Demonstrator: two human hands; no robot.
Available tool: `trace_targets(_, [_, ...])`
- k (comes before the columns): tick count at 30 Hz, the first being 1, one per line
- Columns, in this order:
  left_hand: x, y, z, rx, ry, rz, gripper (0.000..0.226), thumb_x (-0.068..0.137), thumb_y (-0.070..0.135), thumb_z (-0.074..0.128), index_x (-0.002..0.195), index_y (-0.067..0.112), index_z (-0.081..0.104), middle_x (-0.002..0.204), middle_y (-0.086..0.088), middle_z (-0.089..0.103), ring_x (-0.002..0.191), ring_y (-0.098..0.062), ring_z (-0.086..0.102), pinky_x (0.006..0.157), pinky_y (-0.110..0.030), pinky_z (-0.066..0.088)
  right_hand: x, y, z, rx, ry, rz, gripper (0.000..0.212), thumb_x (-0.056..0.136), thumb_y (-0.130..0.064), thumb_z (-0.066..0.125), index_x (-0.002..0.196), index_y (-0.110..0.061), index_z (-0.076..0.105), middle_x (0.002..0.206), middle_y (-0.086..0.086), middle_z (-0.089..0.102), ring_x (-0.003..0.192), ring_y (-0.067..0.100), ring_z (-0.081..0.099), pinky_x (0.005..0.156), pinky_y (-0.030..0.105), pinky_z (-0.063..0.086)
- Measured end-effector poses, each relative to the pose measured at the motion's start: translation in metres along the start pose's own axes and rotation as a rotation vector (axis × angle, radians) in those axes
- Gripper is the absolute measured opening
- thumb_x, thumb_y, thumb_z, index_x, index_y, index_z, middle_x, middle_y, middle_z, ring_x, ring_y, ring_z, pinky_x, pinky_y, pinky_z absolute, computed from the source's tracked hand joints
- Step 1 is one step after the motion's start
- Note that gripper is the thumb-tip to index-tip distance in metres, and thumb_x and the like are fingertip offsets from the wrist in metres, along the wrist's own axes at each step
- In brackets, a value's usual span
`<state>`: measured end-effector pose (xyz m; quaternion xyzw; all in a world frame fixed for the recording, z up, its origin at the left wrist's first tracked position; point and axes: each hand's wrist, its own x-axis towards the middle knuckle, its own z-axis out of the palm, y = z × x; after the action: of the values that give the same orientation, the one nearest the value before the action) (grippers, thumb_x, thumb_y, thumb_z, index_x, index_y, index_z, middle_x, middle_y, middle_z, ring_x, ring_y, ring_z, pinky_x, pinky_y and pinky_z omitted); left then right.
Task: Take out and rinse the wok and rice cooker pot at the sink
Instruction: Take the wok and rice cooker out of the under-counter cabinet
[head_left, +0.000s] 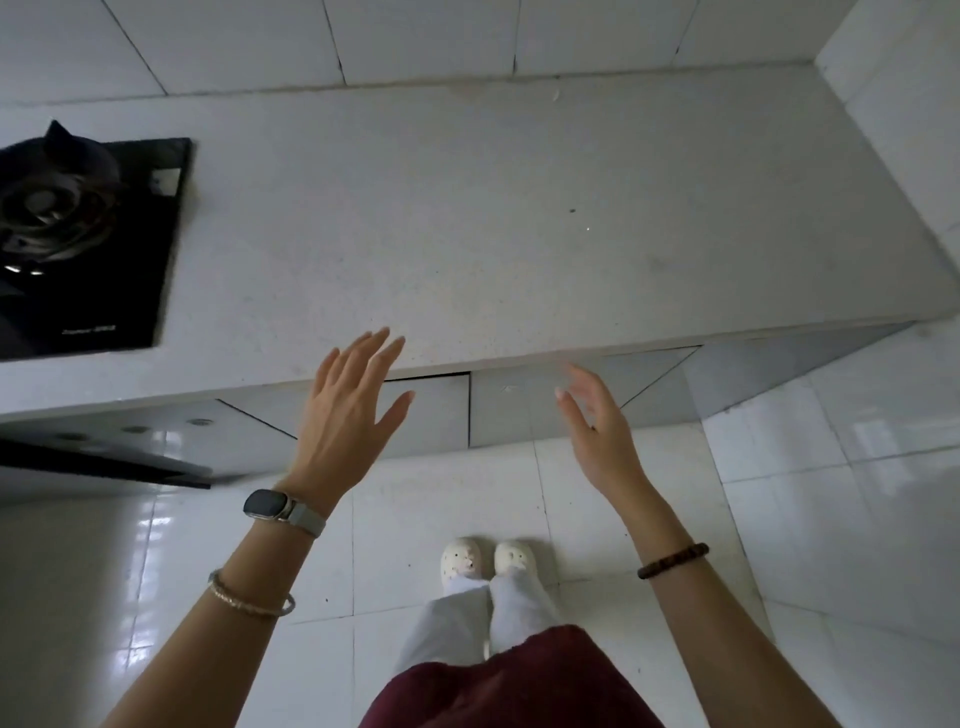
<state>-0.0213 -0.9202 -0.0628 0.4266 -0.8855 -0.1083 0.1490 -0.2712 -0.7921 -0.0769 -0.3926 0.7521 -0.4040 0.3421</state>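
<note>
Wok and rice cooker pot: neither in view. They are probably under the surface (467, 208), behind the closed cabinet doors (514, 415).

Handling, as judged: the wok is heavy and rigid, best taken by its handle. The pot is lighter, thin-walled and slick once wet, best taken at the rim.

Sink: not in view.

Obstruction: the shut doors. The black gas hob (88, 244) sits at far left, away from the reach.

Left grip (343, 415) and right grip (597, 421): fingers spread apart, holding nothing, hovering before the doors.
</note>
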Motion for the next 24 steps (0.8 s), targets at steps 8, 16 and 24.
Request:
trace_targets(8, [0.007, -0.002, 0.035, 0.004, -0.047, -0.014, 0.057, 0.096, 0.043, 0.046, 0.146, 0.015, 0.039, 0.152, -0.006, 0.039, 0.143, -0.021, 0.032, 0.118, -0.045, 0.023, 0.054, 0.029, 0.041, 1.17, 0.124, 0.785, 0.035, 0.101, -0.024, 0.041, 0.126, -0.003, 0.052, 0.133, 0.017, 0.054, 0.105, 0.028, 0.061, 0.099, 0.037, 0.044])
trace_targets(16, [0.002, -0.005, 0.054, 0.016, -0.099, -0.05, 0.058, 0.097, 0.045, 0.042, 0.147, 0.016, 0.037, 0.153, -0.005, 0.037, 0.144, -0.019, 0.029, 0.118, -0.046, 0.024, 0.101, 0.04, 0.078, 1.418, 0.21, 0.913, 0.055, 0.103, -0.043, 0.024, 0.135, -0.004, 0.047, 0.142, 0.018, 0.046, 0.131, 0.034, 0.045, 0.113, 0.046, 0.031])
trace_targets(24, [-0.003, -0.009, 0.057, 0.024, -0.108, -0.054, 0.056, 0.097, 0.044, 0.043, 0.146, 0.016, 0.039, 0.152, -0.005, 0.038, 0.144, -0.02, 0.031, 0.117, -0.047, 0.025, 0.115, 0.036, 0.091, 1.505, 0.246, 0.871, 0.055, 0.103, -0.042, 0.024, 0.144, -0.008, 0.035, 0.152, 0.016, 0.032, 0.141, 0.031, 0.032, 0.116, 0.048, 0.025])
